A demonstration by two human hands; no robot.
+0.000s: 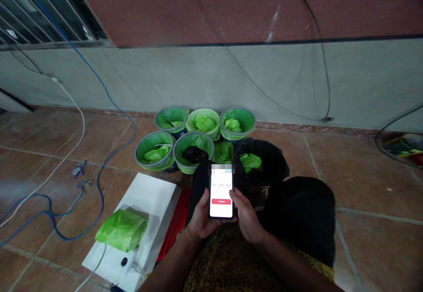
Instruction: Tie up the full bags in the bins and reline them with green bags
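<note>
A smartphone (221, 210) with a lit white screen is held upright above my lap. Its screen shows a row of zeros and a red button. My left hand (202, 219) grips the phone's left edge and lower back. On the other side, my right hand (246, 215) wraps the right edge, its thumb lying over the screen's edge. Beyond my knees stand several bins lined with green bags, such as the front-left bin (141, 141). A black-lined bin (276, 162) sits right of them with a green bundle (251, 162) inside.
Left of me, a white board (139, 190) carries a green plastic bundle (122, 229), near a red perforated crate (173, 223). A blue cable (102, 186) and a white cable (71, 149) loop across the tiles. A wall (132, 76) rises behind the bins. Dark tubing (380, 140) lies far right.
</note>
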